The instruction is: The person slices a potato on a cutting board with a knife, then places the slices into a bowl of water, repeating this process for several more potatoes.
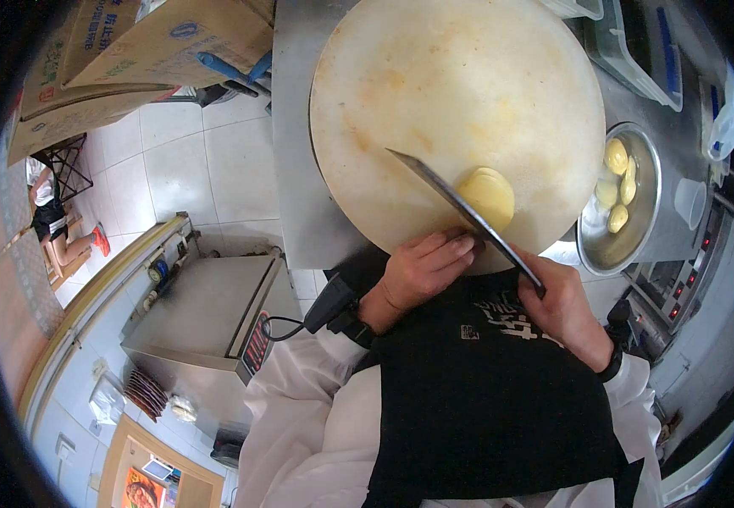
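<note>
Our right hand [563, 306] clamped the cleaver [453, 199]; our left hand [426, 269] curled beside it, hold unclear. Potato slices [494, 196] seemed firm, slippery, best side-gripped.

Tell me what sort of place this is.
Probably a commercial kitchen, judging by the large round cutting board on a steel counter and, to its right, a metal bowl holding what look like peeled potatoes.
</note>
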A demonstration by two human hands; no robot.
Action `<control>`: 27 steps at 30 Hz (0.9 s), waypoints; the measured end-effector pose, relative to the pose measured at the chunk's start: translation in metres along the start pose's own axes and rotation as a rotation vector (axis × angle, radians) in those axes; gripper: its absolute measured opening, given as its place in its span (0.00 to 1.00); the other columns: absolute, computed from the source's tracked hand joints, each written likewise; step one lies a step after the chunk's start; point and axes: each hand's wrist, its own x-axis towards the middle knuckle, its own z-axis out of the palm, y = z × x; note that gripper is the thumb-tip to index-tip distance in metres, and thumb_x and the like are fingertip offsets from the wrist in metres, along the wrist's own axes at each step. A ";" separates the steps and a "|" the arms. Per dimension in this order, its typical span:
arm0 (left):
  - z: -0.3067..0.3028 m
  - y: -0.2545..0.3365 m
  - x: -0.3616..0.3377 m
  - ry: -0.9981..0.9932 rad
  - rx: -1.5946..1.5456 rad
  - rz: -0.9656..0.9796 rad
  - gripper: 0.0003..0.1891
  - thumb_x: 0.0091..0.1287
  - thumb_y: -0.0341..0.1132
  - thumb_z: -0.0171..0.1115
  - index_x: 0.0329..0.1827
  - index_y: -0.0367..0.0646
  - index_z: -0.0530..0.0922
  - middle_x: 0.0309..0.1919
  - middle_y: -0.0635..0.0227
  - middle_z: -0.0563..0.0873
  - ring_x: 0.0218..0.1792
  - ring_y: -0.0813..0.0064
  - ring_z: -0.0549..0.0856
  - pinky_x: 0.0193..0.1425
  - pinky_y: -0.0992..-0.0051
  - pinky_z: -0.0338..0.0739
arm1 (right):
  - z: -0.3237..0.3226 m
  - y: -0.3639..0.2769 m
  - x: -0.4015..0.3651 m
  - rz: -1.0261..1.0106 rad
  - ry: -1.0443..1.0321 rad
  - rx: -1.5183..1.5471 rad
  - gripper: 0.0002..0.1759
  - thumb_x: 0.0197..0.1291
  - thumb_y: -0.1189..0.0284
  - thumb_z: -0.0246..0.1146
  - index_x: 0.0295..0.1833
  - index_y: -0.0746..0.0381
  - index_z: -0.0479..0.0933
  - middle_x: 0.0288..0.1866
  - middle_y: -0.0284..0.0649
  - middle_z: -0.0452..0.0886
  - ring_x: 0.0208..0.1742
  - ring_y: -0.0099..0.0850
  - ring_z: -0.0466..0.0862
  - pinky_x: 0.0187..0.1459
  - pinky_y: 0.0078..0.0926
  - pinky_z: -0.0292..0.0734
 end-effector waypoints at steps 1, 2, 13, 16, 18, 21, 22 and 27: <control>0.001 0.000 0.002 0.007 -0.001 -0.002 0.09 0.48 0.27 0.63 0.33 0.40 0.81 0.40 0.71 0.80 0.40 0.74 0.81 0.38 0.77 0.79 | -0.001 0.001 -0.002 0.001 0.003 0.000 0.30 0.47 0.81 0.59 0.60 0.58 0.70 0.37 0.53 0.79 0.38 0.50 0.81 0.40 0.40 0.77; 0.000 0.001 0.002 0.008 -0.002 -0.002 0.09 0.48 0.27 0.63 0.33 0.40 0.81 0.40 0.71 0.80 0.40 0.74 0.81 0.38 0.77 0.79 | -0.001 0.001 -0.005 -0.017 0.020 0.021 0.31 0.46 0.82 0.59 0.61 0.57 0.70 0.36 0.52 0.79 0.37 0.48 0.81 0.40 0.39 0.78; -0.001 -0.001 0.001 0.010 -0.049 -0.003 0.06 0.48 0.27 0.65 0.31 0.40 0.81 0.38 0.69 0.81 0.40 0.71 0.82 0.39 0.75 0.80 | -0.009 0.001 -0.018 -0.092 -0.024 -0.049 0.37 0.42 0.82 0.62 0.63 0.56 0.67 0.33 0.47 0.78 0.33 0.45 0.81 0.34 0.38 0.78; 0.002 -0.001 -0.003 0.003 -0.038 -0.003 0.07 0.48 0.27 0.65 0.31 0.41 0.81 0.38 0.69 0.81 0.41 0.72 0.82 0.39 0.76 0.80 | -0.009 0.003 -0.018 -0.097 -0.025 -0.066 0.36 0.42 0.82 0.62 0.63 0.56 0.67 0.34 0.47 0.78 0.33 0.45 0.80 0.34 0.38 0.78; 0.002 -0.001 -0.004 -0.008 -0.039 -0.005 0.07 0.48 0.27 0.65 0.32 0.41 0.81 0.39 0.70 0.81 0.41 0.71 0.82 0.39 0.75 0.80 | -0.009 0.002 -0.016 -0.101 -0.036 -0.065 0.36 0.43 0.82 0.62 0.63 0.56 0.67 0.34 0.47 0.78 0.33 0.46 0.80 0.34 0.38 0.77; 0.001 -0.001 -0.003 -0.006 -0.029 0.002 0.08 0.48 0.27 0.65 0.33 0.41 0.81 0.40 0.70 0.81 0.41 0.71 0.82 0.40 0.74 0.79 | -0.009 -0.001 -0.014 -0.075 -0.049 -0.053 0.34 0.44 0.81 0.62 0.62 0.58 0.68 0.35 0.48 0.78 0.34 0.47 0.80 0.35 0.39 0.77; 0.001 -0.001 -0.003 0.009 -0.019 0.013 0.09 0.48 0.27 0.64 0.34 0.42 0.80 0.41 0.70 0.81 0.42 0.71 0.82 0.40 0.74 0.79 | -0.009 -0.001 -0.013 -0.075 -0.047 -0.053 0.34 0.44 0.81 0.62 0.62 0.58 0.68 0.35 0.48 0.78 0.34 0.47 0.80 0.35 0.39 0.77; 0.006 -0.002 -0.007 -0.003 -0.006 0.004 0.10 0.47 0.27 0.64 0.35 0.42 0.79 0.41 0.70 0.81 0.43 0.71 0.82 0.40 0.73 0.79 | -0.001 -0.001 -0.005 -0.020 -0.036 -0.051 0.29 0.46 0.79 0.60 0.59 0.59 0.70 0.34 0.52 0.79 0.35 0.50 0.80 0.38 0.43 0.76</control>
